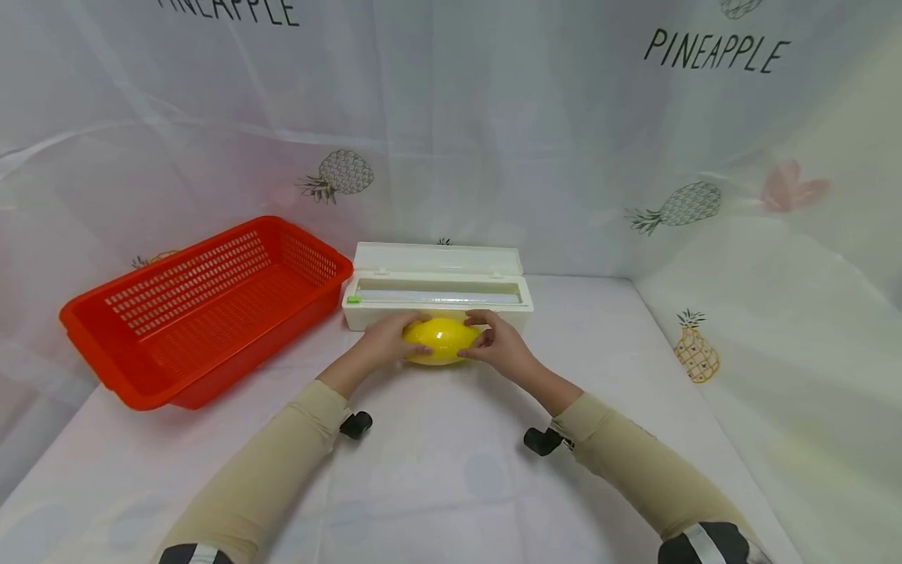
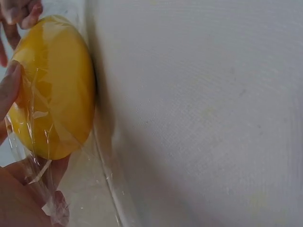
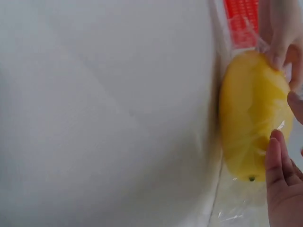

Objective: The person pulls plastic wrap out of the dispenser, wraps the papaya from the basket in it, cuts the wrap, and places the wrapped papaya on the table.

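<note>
Three edges of the table (image 1: 423, 470): back edge along the hanging sheet (image 1: 493, 157), left edge slanting out below the basket, right edge following the sheet's fold.
Room for moving: a broad stretch between both sleeves (image 1: 261, 462) and toward the front; a further strip right of the box, up to the side wall of sheet.
Yellow fruit (image 1: 444, 338): oval, glossy, small dark green spot at one end; set mid-table just in front of the box, long axis left to right.
Clear film (image 2: 83, 175): creased over the fruit, trailing past its ends.
Left hand (image 1: 386, 337): fingers and thumb curved round the left end of the fruit, film beneath the thumb; gripping.
Right hand (image 1: 503, 345): partly spread, fingertips touching the right end; whether gripping fruit, pinching film or only touching, cannot tell.
White box (image 1: 440, 308): long, lid (image 1: 437, 258) raised at the back, clear-wrapped roll (image 1: 440, 297) lying inside; green tab (image 1: 354, 299) at the left of the front rim.
Red basket (image 1: 254, 345): slotted plastic, oblong, set aslant on the left with its right corner close by the box; slotted walls and base visible inside.
Surface: white cover, faint pale blue spots, light creases.
Surround: whitish sheet printed with pineapples, lettering "PINEAPPLE" and a pink motif at right.
Wrists: small black device (image 1: 355, 425) at each beige cuff.
</note>
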Demonstrator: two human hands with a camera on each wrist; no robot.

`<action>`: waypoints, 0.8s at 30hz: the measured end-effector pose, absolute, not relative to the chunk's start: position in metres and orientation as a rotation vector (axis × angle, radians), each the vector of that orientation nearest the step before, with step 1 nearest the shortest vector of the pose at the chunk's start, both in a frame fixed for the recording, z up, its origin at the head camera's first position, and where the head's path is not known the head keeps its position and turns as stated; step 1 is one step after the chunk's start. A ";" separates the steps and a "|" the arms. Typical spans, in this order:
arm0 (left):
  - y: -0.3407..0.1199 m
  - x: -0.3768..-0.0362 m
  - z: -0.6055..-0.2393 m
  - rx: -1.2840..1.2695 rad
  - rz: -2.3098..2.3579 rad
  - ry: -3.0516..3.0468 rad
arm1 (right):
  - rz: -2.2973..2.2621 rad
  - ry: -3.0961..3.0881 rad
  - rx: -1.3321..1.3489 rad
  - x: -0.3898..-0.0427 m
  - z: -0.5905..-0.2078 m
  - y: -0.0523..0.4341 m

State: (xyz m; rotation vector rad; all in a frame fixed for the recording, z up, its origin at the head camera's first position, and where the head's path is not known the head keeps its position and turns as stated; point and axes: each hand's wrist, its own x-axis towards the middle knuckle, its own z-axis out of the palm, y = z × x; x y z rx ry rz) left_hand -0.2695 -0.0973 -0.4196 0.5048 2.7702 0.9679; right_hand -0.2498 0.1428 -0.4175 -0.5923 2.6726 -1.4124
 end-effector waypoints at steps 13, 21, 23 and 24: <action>-0.103 -0.260 -0.413 0.567 0.922 2.886 | -0.795 3.011 -0.746 -0.258 -0.421 0.135; -0.091 -0.233 -0.399 0.828 0.813 3.128 | -0.566 3.108 -0.839 -0.261 -0.416 0.134; -0.088 -0.233 -0.403 0.896 0.744 3.156 | -0.536 3.124 -0.869 -0.263 -0.416 0.134; -0.087 -0.234 -0.406 0.911 0.713 3.162 | -0.529 3.130 -0.885 -0.264 -0.415 0.134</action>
